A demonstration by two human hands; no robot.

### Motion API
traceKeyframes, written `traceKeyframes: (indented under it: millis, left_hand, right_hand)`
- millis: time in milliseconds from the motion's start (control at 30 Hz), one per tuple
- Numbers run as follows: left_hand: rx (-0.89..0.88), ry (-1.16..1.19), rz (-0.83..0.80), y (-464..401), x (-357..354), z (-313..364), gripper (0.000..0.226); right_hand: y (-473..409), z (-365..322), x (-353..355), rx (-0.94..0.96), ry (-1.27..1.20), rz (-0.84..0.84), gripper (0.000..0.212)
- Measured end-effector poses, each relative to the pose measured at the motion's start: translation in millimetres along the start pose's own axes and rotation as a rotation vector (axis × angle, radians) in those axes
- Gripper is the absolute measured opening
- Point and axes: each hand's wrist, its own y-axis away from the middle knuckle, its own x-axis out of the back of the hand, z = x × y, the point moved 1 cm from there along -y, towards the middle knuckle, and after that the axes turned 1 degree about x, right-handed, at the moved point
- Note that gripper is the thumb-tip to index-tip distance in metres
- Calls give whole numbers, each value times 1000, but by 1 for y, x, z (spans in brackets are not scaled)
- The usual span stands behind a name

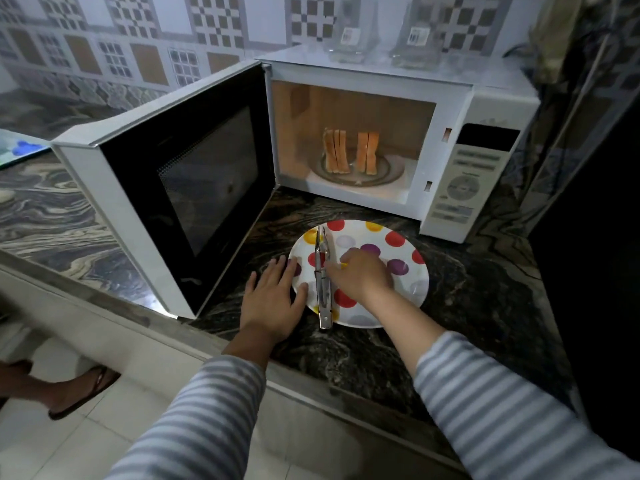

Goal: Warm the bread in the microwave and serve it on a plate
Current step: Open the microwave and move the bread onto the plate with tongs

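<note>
The white microwave [478, 188] stands with its door [194, 188] swung wide to the left and its inside lit. Several bread slices [349, 152] stand upright on the glass turntable [388, 176] in two groups. In front of it a white plate with coloured dots [398, 244] rests on the dark counter. Metal tongs [322, 278] lie across the plate's left part. My right hand [360, 275] is over the plate with its fingertips touching the tongs' middle. My left hand [273, 299] lies flat, fingers spread, on the plate's left rim.
The dark marbled counter [485, 299] ends at a front edge near my arms. Two clear containers [415, 32] sit on top of the microwave. Another person's sandalled foot [79, 393] is on the tiled floor at the lower left. A dark surface borders the right side.
</note>
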Motion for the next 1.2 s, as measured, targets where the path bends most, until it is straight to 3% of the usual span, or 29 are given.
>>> traceKeyframes:
  millis: [200,533,667,833,900,1033,1200]
  left_hand:
    - [-7,21,16,-2,-2,-2,71]
    - [-40,33,13,-1,0,-2,67]
    - [-40,74,21,0,2,-1,60]
    - [-25,238,178,6,16,16,63]
    - [-61,317,102,8,30,35,49]
    - [-81,376,-101,10,44,59,52]
    - [-102,343,-121,5,37,62,28]
  right_hand:
    - [-10,-27,-4,-33,136,-39,45]
    - [-6,-17,7,-178,124,-42,28]
    - [-5,-9,14,-316,-99,-27,36]
    - [-8,4,30,-429,-598,39,44]
    - [-3,4,39,-433,-704,48,48]
    - [7,7,50,-444,-866,61,34]
    - [11,12,47,-420,-1019,70,18]
